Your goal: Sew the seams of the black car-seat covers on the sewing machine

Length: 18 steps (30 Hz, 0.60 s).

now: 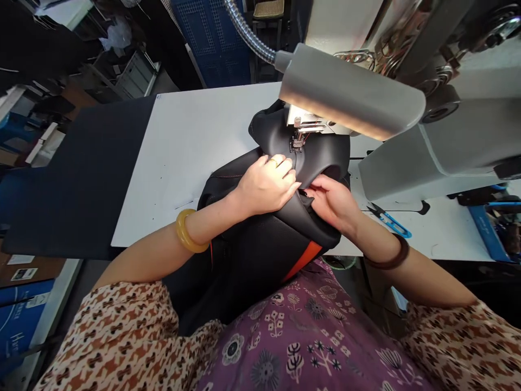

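A black leather-like cover (260,244) with an orange stripe (303,259) lies bunched over the table edge and my lap. Its far part passes beneath the presser foot (297,142) of a sewing machine (431,157). My left hand (269,184) presses on the cover just in front of the foot, fingers bent over a seam. To its right, my right hand (331,202) grips a folded edge of the same cover, its fingertips partly hidden under the material.
A grey lamp (350,89) on a flexible metal neck hangs over the needle area. Blue-handled thread snips (391,220) lie on the white table (163,179) right of my right hand. A blue box (492,231) stands at the right edge, and a black sheet (81,174) covers the left side.
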Each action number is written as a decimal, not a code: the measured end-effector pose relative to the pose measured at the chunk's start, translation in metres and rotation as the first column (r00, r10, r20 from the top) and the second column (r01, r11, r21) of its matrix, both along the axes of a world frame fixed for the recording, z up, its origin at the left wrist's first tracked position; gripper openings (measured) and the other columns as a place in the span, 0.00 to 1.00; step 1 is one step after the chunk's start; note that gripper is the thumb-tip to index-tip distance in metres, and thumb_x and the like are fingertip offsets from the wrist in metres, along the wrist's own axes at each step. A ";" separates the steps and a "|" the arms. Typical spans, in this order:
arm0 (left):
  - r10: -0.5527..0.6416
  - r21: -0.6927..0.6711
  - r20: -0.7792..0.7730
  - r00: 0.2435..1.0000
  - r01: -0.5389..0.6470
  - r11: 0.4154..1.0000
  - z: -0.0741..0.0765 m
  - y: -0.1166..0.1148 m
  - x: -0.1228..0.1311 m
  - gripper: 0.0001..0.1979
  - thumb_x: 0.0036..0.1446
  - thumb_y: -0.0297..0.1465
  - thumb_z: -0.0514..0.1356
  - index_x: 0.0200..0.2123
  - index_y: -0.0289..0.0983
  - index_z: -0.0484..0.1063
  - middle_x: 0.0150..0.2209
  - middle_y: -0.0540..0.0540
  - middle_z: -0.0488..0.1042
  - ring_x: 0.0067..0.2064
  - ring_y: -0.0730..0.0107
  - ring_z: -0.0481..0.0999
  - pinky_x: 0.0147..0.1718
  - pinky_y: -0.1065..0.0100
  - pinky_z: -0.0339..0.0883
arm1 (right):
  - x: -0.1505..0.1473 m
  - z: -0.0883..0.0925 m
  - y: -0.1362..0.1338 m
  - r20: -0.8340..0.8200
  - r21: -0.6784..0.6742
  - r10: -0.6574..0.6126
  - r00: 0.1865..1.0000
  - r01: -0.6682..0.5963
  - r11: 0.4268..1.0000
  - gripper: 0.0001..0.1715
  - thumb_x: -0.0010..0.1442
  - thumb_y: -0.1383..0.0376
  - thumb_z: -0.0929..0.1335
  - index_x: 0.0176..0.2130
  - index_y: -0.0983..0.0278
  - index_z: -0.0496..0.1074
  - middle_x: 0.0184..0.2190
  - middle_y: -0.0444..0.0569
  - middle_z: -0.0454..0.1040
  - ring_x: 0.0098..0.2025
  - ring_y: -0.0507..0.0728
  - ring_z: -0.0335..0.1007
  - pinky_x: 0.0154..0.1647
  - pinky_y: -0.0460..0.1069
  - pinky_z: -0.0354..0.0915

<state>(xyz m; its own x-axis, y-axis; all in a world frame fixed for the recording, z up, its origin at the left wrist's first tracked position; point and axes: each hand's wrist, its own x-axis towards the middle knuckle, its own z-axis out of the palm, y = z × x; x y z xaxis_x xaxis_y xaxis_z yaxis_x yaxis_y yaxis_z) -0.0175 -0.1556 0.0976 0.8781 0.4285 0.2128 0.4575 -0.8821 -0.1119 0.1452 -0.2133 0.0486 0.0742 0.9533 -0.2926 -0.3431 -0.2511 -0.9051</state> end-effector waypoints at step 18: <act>0.169 -0.187 0.102 0.980 -0.148 0.971 -0.007 -0.008 0.005 0.29 0.55 0.51 0.56 0.37 0.29 0.78 0.56 0.25 0.65 0.58 0.41 0.66 0.51 0.51 0.65 | 0.045 0.015 0.017 0.972 0.226 -0.141 0.189 -0.585 0.779 0.07 0.58 0.65 0.63 0.32 0.57 0.70 0.45 0.45 0.77 0.57 0.62 0.65 0.69 0.65 0.38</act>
